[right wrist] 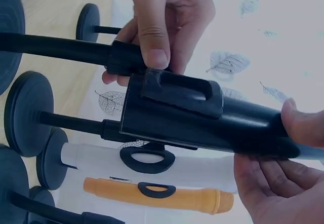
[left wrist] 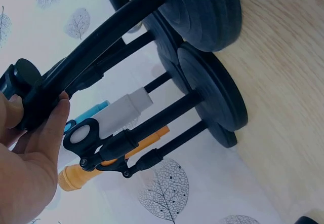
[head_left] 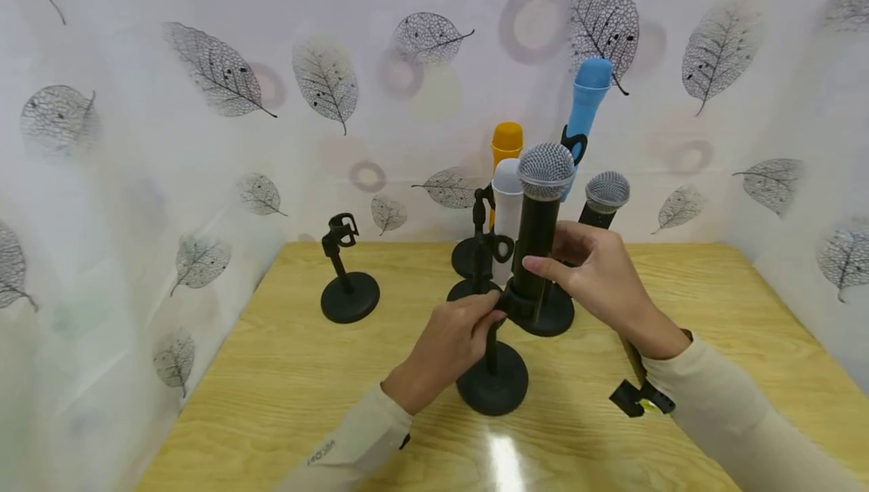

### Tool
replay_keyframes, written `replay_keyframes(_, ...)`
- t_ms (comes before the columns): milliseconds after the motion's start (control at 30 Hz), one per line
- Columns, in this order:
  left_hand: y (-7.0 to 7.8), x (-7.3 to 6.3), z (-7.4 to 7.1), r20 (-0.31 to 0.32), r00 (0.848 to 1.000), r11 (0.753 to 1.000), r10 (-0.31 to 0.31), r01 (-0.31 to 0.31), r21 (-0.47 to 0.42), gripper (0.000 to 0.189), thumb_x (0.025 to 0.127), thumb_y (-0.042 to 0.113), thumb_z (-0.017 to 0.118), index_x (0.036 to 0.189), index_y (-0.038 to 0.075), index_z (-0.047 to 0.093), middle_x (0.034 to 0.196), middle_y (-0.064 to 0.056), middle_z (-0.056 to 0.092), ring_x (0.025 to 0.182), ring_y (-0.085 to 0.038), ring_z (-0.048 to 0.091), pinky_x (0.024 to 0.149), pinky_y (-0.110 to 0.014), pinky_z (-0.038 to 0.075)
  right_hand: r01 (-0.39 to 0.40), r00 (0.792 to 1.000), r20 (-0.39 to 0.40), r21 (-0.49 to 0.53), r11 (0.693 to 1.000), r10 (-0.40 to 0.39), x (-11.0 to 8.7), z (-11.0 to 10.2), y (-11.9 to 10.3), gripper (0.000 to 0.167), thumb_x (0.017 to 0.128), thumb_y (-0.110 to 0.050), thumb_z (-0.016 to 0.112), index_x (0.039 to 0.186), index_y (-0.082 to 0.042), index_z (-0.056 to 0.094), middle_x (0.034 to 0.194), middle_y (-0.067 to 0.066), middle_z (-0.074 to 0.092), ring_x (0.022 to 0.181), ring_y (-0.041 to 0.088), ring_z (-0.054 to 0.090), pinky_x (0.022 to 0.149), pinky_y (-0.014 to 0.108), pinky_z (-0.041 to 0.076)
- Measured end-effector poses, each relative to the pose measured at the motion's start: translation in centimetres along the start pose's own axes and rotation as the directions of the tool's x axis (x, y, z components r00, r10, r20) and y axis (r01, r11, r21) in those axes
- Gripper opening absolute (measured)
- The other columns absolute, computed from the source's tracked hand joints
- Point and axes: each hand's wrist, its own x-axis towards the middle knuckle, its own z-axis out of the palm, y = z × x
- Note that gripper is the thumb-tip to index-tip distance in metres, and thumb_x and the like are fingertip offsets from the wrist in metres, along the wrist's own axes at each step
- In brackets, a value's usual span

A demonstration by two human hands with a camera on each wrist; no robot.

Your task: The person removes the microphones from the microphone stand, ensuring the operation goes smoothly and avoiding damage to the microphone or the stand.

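Note:
My right hand [head_left: 600, 277] grips the body of a black microphone [head_left: 538, 232] with a silver mesh head, thumb on one side and fingers on the other. The microphone stands nearly upright, its lower end inside the clip [right wrist: 185, 95] of a black desktop stand. My left hand [head_left: 448, 341] pinches that stand at the top of its stem, just below the clip. The stand's round base [head_left: 494, 382] is on the table beneath my left hand. In the right wrist view, the left thumb presses close to the clip's joint.
Behind, a white microphone [head_left: 507, 213], an orange microphone [head_left: 507, 141] and a blue microphone [head_left: 588, 103] sit in stands. Another black microphone [head_left: 604, 198] is partly hidden behind my right hand. A bare stand [head_left: 349, 297] is at left on the wooden table [head_left: 285, 394]. A leaf-patterned curtain [head_left: 421, 115] hangs behind.

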Motion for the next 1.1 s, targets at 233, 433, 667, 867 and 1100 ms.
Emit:
replay_keyframes(233, 0.0, 0.1, 0.0, 0.002, 1.0, 1.0, -0.006, 0.006, -0.003, 0.007, 0.101, 0.008, 0.064, 0.105, 0.004, 0.067, 0.087, -0.003, 0.069, 0.069, -0.007, 0.059, 0.061, -0.013, 0.046, -0.014, 1.0, 0.018, 0.048, 0.999, 0.013, -0.6, 0.3, 1.1, 0.031, 0.088, -0.012, 0.081, 0.114, -0.001, 0.069, 0.092, 0.009, 0.071, 0.086, 0.013, 0.072, 0.078, 0.018, 0.056)
replay_keyframes(433, 0.0, 0.0, 0.1, -0.004, 1.0, 1.0, -0.004, 0.004, -0.005, 0.009, 0.1, 0.008, 0.064, 0.107, 0.003, 0.068, 0.087, -0.003, 0.069, 0.069, -0.007, 0.06, 0.06, -0.012, 0.045, -0.037, 0.998, 0.043, 0.033, 0.999, 0.035, -1.3, 0.7, 1.7, 0.033, 0.089, -0.015, 0.081, 0.117, -0.002, 0.069, 0.096, 0.008, 0.073, 0.089, 0.015, 0.073, 0.079, 0.02, 0.056)
replay_keyframes(667, 0.1, 0.1, 0.2, -0.011, 1.0, 1.0, 0.001, -0.001, -0.003, 0.004, 0.099, 0.006, 0.066, 0.103, 0.005, 0.067, 0.083, -0.002, 0.067, 0.065, -0.007, 0.056, 0.058, -0.012, 0.043, -0.042, 0.999, 0.009, -0.032, 0.999, 0.042, -1.6, 1.0, 1.3, 0.03, 0.091, -0.018, 0.079, 0.116, -0.003, 0.071, 0.095, 0.007, 0.074, 0.089, 0.022, 0.073, 0.08, 0.026, 0.057)
replay_keyframes(867, -0.1, 0.1, 0.2, -0.016, 1.0, 1.0, -0.004, 0.004, -0.013, 0.005, 0.096, 0.003, 0.069, 0.1, 0.004, 0.065, 0.081, -0.002, 0.065, 0.064, -0.007, 0.054, 0.057, -0.012, 0.042, -0.051, 0.998, -0.027, -0.068, 0.996, 0.05, -1.4, 1.4, 0.9, 0.029, 0.092, -0.018, 0.078, 0.116, -0.002, 0.072, 0.095, 0.008, 0.075, 0.091, 0.025, 0.073, 0.084, 0.045, 0.058)
replay_keyframes(1100, -0.1, 0.0, 0.0, -0.013, 1.0, 1.0, -0.008, 0.008, -0.015, 0.006, 0.097, 0.003, 0.068, 0.103, 0.005, 0.066, 0.084, -0.002, 0.068, 0.067, -0.006, 0.058, 0.059, -0.012, 0.044, -0.067, 0.998, -0.012, -0.057, 0.996, 0.067, -1.2, 1.4, 0.7, 0.029, 0.092, -0.016, 0.078, 0.116, -0.001, 0.072, 0.096, 0.01, 0.075, 0.094, 0.029, 0.073, 0.086, 0.053, 0.056)
